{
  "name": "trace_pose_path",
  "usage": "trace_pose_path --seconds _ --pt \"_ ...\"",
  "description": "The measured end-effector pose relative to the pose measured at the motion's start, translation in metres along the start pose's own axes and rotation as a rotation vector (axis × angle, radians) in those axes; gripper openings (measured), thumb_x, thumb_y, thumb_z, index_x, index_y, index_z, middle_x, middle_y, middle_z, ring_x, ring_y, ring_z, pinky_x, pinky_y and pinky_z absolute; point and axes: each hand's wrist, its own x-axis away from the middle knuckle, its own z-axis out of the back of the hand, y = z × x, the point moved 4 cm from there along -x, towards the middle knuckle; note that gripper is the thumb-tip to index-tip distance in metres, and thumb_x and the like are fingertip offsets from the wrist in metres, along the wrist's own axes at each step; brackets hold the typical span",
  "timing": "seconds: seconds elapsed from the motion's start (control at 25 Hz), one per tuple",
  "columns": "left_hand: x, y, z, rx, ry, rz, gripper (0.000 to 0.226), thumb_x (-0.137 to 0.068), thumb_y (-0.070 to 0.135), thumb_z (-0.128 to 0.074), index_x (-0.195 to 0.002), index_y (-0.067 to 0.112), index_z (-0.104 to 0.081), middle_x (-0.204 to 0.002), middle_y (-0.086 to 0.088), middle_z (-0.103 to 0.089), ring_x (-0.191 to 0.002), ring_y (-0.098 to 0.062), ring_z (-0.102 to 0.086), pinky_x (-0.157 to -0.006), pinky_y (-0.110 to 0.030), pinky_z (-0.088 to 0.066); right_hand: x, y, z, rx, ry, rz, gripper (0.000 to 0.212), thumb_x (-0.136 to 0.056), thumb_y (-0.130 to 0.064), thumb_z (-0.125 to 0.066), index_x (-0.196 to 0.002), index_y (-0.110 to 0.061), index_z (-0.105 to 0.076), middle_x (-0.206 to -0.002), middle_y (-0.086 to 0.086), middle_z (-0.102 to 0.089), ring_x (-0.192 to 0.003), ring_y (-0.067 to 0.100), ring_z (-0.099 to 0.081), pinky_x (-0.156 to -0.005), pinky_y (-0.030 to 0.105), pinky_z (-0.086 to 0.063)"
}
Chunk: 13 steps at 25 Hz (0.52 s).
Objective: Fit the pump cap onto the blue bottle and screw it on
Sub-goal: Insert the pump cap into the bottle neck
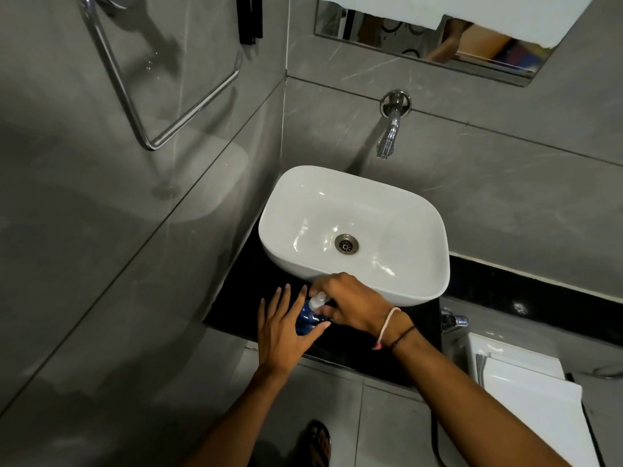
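The blue bottle (308, 319) stands on the black counter (418, 318), just in front of the white basin (404, 210) and near the counter's left front corner. The left hand (286, 326) wraps its thumb and palm around the bottle's body while the fingers stay stretched out, probably to keep the bottle from turning or tipping as the top is worked. The right hand (350, 306) is closed from above on the white pump cap (317, 301), which sits at the bottle's neck; whether its threads have caught cannot be told, since the fingers cover the joint. Holding low with one hand and high with the other suits a twisting motion, so this looks like the seating or early screwing step.

The basin's front rim lies just behind the right hand's knuckles and leaves little room on that side. A wall tap (389, 133) hangs well above the basin, clear of the work. A chrome towel ring (161, 96) is on the left wall, and a small chrome valve (453, 320) sits off to the right, both well apart from the bottle.
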Motion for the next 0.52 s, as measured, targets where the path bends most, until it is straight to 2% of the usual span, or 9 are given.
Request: trace_pose_path --seconds 0.08,0.16,0.24,0.32,0.4,0.48,0.52 --pt "0.0 -0.002 -0.001 -0.013 -0.003 0.007 0.089 -0.075 0.081 -0.05 -0.141 0.022 -0.052 -0.148 -0.013 -0.051 -0.142 -0.03 -0.041 -0.117 -0.057 -0.029 -0.007 0.002 -0.01 -0.015 -0.055 -0.025 0.013 -0.084 0.0 -0.07 -0.096 -0.006 -0.069 -0.1 0.016 -0.075 -0.092 0.032 -0.068 -0.07 0.03 -0.046" --pt "-0.001 -0.001 -0.001 -0.018 -0.003 0.013 0.088 -0.075 0.082 -0.049 -0.14 0.022 -0.052 -0.148 -0.012 -0.052 -0.141 -0.029 -0.042 -0.117 -0.057 -0.029 -0.008 0.007 -0.017 -0.052 -0.065 -0.051 0.009 -0.085 -0.006 -0.074 -0.089 -0.008 -0.066 -0.094 0.01 -0.072 -0.088 0.029 -0.067 -0.071 0.031 -0.046" --pt "-0.001 -0.001 -0.001 -0.016 0.002 0.017 0.086 -0.075 0.079 -0.05 -0.142 0.025 -0.05 -0.147 -0.011 -0.053 -0.141 -0.028 -0.042 -0.116 -0.057 -0.029 -0.008 0.013 -0.024 -0.04 -0.017 -0.08 0.023 -0.088 -0.026 -0.077 -0.082 -0.013 -0.06 -0.085 0.001 -0.062 -0.079 0.023 -0.06 -0.068 0.031 -0.043" --pt "-0.001 -0.001 -0.001 -0.021 -0.003 0.015 0.084 -0.075 0.076 -0.052 -0.144 0.027 -0.048 -0.147 -0.01 -0.053 -0.141 -0.027 -0.042 -0.116 -0.056 -0.029 -0.002 0.021 -0.03 -0.052 0.083 -0.148 0.038 -0.086 -0.045 -0.077 -0.08 -0.012 -0.058 -0.082 -0.002 -0.06 -0.074 0.021 -0.058 -0.065 0.035 -0.048" --pt "-0.001 -0.001 -0.002 -0.025 0.0 0.011 0.082 -0.075 0.073 -0.054 -0.143 0.028 -0.05 -0.146 -0.01 -0.054 -0.14 -0.028 -0.043 -0.115 -0.056 -0.03 0.009 0.027 -0.037 -0.215 0.17 -0.166 0.033 -0.084 -0.046 -0.078 -0.095 -0.016 -0.069 -0.095 0.001 -0.069 -0.087 0.018 -0.064 -0.077 0.034 -0.055" --pt "-0.001 -0.002 -0.002 -0.025 0.007 0.013 0.08 -0.074 0.069 -0.057 -0.142 0.027 -0.05 -0.146 -0.01 -0.054 -0.14 -0.029 -0.044 -0.115 -0.056 -0.03 0.02 0.03 -0.046 -0.354 0.2 -0.131 0.035 -0.088 -0.036 -0.078 -0.119 -0.022 -0.07 -0.113 0.002 -0.07 -0.106 0.016 -0.064 -0.094 0.031 -0.053" --pt "-0.001 -0.002 -0.002 -0.025 0.008 0.013 0.08 -0.074 0.068 -0.059 -0.143 0.027 -0.05 -0.146 -0.01 -0.054 -0.14 -0.028 -0.044 -0.115 -0.056 -0.03 0.024 0.032 -0.05 -0.379 0.211 -0.135 0.034 -0.089 -0.031 -0.078 -0.121 -0.021 -0.071 -0.116 0.002 -0.069 -0.109 0.015 -0.063 -0.097 0.032 -0.053"
